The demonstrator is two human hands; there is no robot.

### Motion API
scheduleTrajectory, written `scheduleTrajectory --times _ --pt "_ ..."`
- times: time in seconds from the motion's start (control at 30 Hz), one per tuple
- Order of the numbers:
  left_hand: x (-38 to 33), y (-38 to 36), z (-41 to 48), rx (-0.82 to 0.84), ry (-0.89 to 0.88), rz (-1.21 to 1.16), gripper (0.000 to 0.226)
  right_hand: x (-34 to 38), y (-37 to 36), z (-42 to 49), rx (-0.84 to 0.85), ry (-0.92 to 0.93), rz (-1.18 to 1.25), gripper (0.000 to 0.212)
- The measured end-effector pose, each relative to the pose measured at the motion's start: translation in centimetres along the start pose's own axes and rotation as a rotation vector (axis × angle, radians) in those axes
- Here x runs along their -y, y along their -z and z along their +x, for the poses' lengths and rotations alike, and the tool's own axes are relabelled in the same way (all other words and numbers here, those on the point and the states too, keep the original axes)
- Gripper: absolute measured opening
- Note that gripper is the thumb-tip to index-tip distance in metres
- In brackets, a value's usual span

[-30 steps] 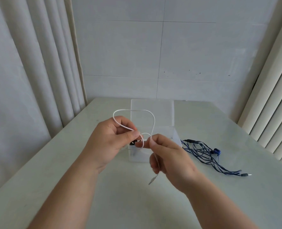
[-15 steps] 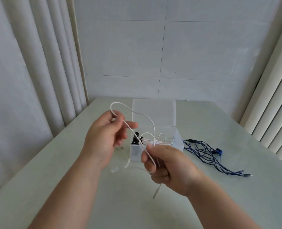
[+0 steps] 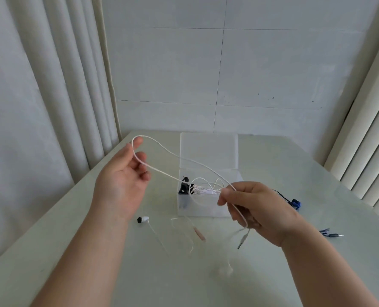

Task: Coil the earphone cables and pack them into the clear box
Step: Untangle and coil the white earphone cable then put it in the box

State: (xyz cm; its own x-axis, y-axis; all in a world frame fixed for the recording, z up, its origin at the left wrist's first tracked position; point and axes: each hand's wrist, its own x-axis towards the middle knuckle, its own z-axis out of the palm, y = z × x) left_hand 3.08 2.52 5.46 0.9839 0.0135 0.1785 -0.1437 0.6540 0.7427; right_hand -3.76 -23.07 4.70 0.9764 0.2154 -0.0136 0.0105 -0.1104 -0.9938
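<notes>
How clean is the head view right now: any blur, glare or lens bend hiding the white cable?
Head view: soft, even daylight, no harsh glare; wide-angle bend bows the curtains; white cable is sharp between left hand and right hand, but its slack on the pale table is faint and smeared; clear box walls look hazy.

The cable (image 3: 185, 159) I hold is white. Its earbud (image 3: 142, 219) on the table is white with a black tip; the plug (image 3: 241, 240) is silver-grey. The box (image 3: 208, 149) is clear and frosted, showing white and black cables inside. A second cable (image 3: 295, 203) is dark blue. The table (image 3: 295, 169) is pale greenish-grey, unpatterned.
</notes>
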Motion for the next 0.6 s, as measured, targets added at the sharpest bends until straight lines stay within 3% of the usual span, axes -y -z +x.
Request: scheduleTrajectory --times 0.07,0.17,0.3,0.43,0.6 --pt "0.1 -0.1 -0.1 0.017 0.017 0.149 0.021 -0.1 0.0 0.0 -0.009 0.028 0.032 0.024" --pt "0.7 -0.5 -0.3 -0.083 0.083 0.351 0.014 -0.2 0.0 0.1 0.01 0.048 0.117 0.028" --pt "0.8 -0.4 -0.3 -0.215 0.115 0.287 0.026 0.1 0.6 0.0 0.063 0.059 0.185 0.022" --pt "0.9 0.2 0.1 -0.25 0.165 0.232 0.034 0.4 1.1 -0.4 0.089 -0.002 0.005 0.02" --pt "1.1 1.6 1.1 -0.357 0.081 0.501 0.007 0.4 1.1 -0.4 0.093 -0.071 0.004 0.019"
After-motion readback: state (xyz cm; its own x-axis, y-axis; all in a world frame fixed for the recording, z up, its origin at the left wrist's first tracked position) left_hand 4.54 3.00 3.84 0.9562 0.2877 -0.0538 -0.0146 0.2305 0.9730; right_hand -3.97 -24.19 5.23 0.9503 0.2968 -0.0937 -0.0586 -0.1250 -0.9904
